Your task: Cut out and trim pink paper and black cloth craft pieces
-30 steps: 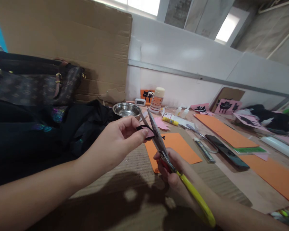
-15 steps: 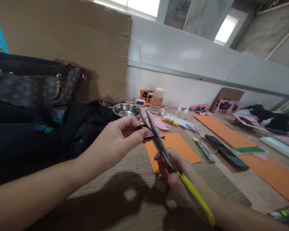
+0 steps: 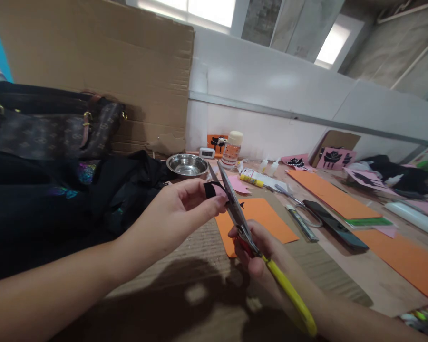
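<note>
Head view: I log the left hand [image 3: 185,209], mid-frame, pinching the paper [image 3: 219,190], pink and black, between thumb and fingers. Right hand [image 3: 262,256], lower right of centre, grips the scissors [image 3: 240,218], blades parted at the paper; I cannot tell how far they bite. Orange sheet [image 3: 271,223] lies beneath the scissors. Bowl [image 3: 187,166] just above the left hand; phone [image 3: 333,223] right of centre

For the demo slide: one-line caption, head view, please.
Left hand holds a small black-and-pink paper piece at the open blades of yellow-handled scissors in the right hand.
</note>
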Motion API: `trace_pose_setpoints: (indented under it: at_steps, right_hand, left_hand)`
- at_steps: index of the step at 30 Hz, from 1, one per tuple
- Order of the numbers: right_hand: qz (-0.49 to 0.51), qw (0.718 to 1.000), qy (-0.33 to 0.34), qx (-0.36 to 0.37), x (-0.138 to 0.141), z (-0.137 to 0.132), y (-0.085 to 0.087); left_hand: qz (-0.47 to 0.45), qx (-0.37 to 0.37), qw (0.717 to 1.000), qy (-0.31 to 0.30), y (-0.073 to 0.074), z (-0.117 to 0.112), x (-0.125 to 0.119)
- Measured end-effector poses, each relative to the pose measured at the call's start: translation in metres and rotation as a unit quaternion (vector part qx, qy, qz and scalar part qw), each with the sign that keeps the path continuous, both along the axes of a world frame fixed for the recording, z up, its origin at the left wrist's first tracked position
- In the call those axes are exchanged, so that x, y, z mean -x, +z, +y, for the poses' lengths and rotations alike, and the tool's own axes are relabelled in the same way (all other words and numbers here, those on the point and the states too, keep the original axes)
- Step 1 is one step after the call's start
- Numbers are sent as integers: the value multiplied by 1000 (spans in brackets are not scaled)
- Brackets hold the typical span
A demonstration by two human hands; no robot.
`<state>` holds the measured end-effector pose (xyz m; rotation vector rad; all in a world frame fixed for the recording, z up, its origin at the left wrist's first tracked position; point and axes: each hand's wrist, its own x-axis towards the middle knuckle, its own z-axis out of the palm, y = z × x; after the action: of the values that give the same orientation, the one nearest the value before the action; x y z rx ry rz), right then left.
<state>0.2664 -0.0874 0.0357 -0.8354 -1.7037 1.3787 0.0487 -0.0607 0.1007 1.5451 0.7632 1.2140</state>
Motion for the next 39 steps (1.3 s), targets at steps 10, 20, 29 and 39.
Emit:
trace_pose_setpoints:
  at_steps: [10,20,29,39]
  right_hand:
    - [-34,998,16,-54,-1,1,0]
    - [-47,996,10,-70,3,-1,10]
    - [-30,998,13,-61,1,-1,4]
    - [-37,998,-2,-46,0,-1,0]
  left_hand:
    - [40,-11,998,50,2,-1,1]
    - [30,-12,999,43,0,1,1]
    - [57,-5,997,50,-1,-2,0]
    - [5,-14,1000,17,-2,-1,-3]
